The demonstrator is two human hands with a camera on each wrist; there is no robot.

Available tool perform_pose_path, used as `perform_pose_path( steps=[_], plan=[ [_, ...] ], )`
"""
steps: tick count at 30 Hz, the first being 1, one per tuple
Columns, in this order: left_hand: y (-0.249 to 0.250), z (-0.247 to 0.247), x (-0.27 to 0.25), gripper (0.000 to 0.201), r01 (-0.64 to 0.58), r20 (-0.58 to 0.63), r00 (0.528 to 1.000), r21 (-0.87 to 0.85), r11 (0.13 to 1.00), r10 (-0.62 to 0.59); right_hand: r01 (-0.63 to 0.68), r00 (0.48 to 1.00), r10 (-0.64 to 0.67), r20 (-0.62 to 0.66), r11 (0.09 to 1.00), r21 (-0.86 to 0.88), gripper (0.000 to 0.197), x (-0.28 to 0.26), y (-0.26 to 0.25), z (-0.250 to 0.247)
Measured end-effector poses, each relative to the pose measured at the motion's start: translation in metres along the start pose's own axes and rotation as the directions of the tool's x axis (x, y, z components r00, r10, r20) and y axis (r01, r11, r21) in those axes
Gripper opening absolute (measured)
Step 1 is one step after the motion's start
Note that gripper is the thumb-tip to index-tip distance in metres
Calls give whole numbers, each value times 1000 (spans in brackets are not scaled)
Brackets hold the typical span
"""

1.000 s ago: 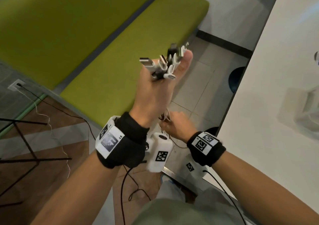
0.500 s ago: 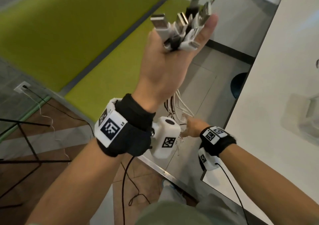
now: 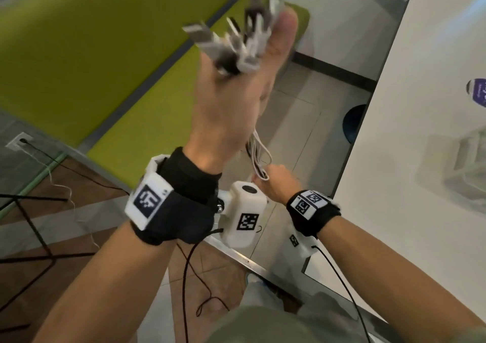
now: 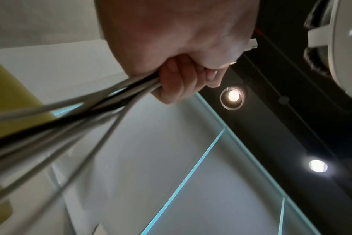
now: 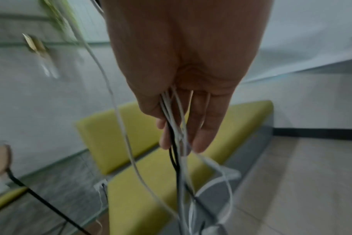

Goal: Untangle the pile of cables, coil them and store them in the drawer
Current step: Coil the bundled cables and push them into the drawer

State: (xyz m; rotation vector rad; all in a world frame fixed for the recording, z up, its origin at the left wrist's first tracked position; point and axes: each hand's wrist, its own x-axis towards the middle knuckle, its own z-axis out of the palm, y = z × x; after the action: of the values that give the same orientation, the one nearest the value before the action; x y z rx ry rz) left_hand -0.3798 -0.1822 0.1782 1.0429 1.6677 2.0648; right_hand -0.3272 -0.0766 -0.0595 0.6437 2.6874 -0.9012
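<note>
My left hand (image 3: 231, 101) is raised high and grips a bundle of white and black cables just below their plugs (image 3: 236, 43), which fan out above the fist. In the left wrist view the curled fingers (image 4: 177, 79) clamp the cables (image 4: 70, 119), which stretch taut toward the lower left. The cables (image 3: 259, 158) hang down to my right hand (image 3: 278, 185), lower and beside the table edge. In the right wrist view the strands (image 5: 179, 174) run between the thumb and fingers of that hand (image 5: 183, 95) and dangle in loose loops. No drawer is in view.
A green bench (image 3: 118, 53) stands behind the hands. A white table (image 3: 420, 132) with a clear container (image 3: 460, 169) fills the right side. Tiled floor (image 3: 297, 122) lies below, with a wall socket (image 3: 18, 143) and black metal legs (image 3: 26, 211) at left.
My left hand has lifted the plug ends higher and nearer the camera. My right hand has shifted right and stays low on the cables, which now hang straighter between the hands.
</note>
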Motion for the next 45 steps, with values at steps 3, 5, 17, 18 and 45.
perform_pose_path(
  steps=[3, 5, 17, 18, 45],
  plan=[
    [8, -15, 9, 52, -38, -4, 999, -31, 999, 38, -111, 988, 107, 111, 993, 32, 23, 5, 21, 12],
    [14, -22, 13, 51, -62, -10, 998, -23, 998, 62, -166, 978, 151, 147, 981, 97, 21, 13, 28, 16],
    [11, -19, 18, 42, -54, 31, 998, 76, 996, 52, -378, 872, 351, 340, 926, 14, 53, 35, 45, 66],
    [12, -18, 16, 42, -27, 23, 999, 92, 995, 25, -398, 863, 366, 349, 917, 21, 67, 37, 50, 68],
    [21, -105, 28, 48, -24, -186, 981, 176, 984, 57, -681, 732, 47, 680, 85, 727, 92, 26, 56, 70]
  ],
)
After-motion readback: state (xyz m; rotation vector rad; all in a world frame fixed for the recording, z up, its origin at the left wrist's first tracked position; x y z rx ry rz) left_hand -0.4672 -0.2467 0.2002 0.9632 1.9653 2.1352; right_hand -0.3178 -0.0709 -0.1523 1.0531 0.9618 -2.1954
